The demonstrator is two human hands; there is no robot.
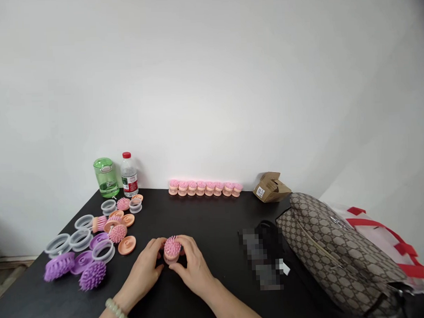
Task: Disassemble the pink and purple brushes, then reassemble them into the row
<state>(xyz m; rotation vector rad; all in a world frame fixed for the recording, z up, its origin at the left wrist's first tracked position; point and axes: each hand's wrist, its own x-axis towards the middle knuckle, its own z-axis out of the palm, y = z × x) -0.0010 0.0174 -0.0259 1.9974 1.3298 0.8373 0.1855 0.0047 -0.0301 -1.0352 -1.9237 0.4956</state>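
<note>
"Eight pink brushes (200, 188) make one tight row by the wall (209, 94), bristles up. Why so neat?"

"Probably to keep them out of the way and easy to count. One more like them, the held brush (172, 247), is between the person's hands, on the near side of the row."

"Held how?"

"Pinched by the right hand (195, 266), thumb low and fingers higher. The left hand (146, 265) curls at its other side, but I can't tell whether those fingertips press on it. Upright like that, I'd guess, the bristles don't get squashed."

"And the loose parts?"

"Left of the row: translucent rings (81, 247), peach discs (127, 245), purple bristle heads (92, 275), likely spread so each can be picked up singly."

"Any containers?"

"Also left of the row, the red-capped bottle (129, 177) looks to hold clear liquid, and the green jar (104, 174) seems to have some low down. Right of the row, the carton (264, 195) has raised flaps, contents hidden. Farther right, the patterned bag (322, 248) shows nothing of its inside."
</note>
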